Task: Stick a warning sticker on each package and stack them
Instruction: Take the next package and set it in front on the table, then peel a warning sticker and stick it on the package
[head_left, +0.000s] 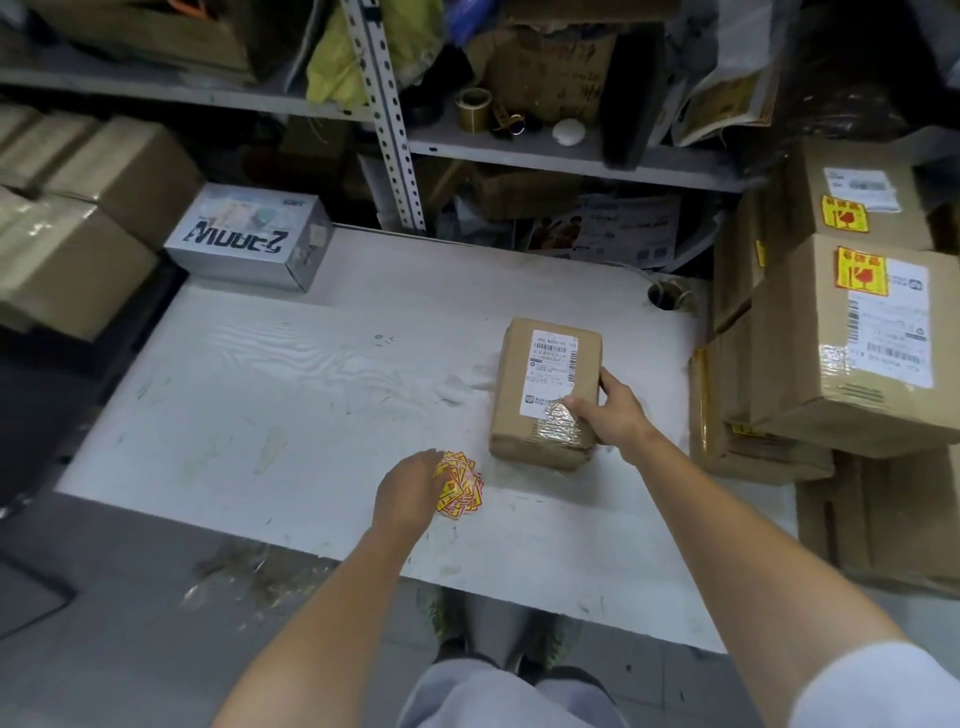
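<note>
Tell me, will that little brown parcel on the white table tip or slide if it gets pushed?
The small cardboard parcel lies flat on its broad face, so it would probably slide rather than tip. Its straight edges suggest it stays stiff when lifted. The right hand grips it alone, so it is likely fairly light.

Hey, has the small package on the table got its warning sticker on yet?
Not yet: the package top shows only a shipping label and tape; the stickers lie by the left hand.
</note>
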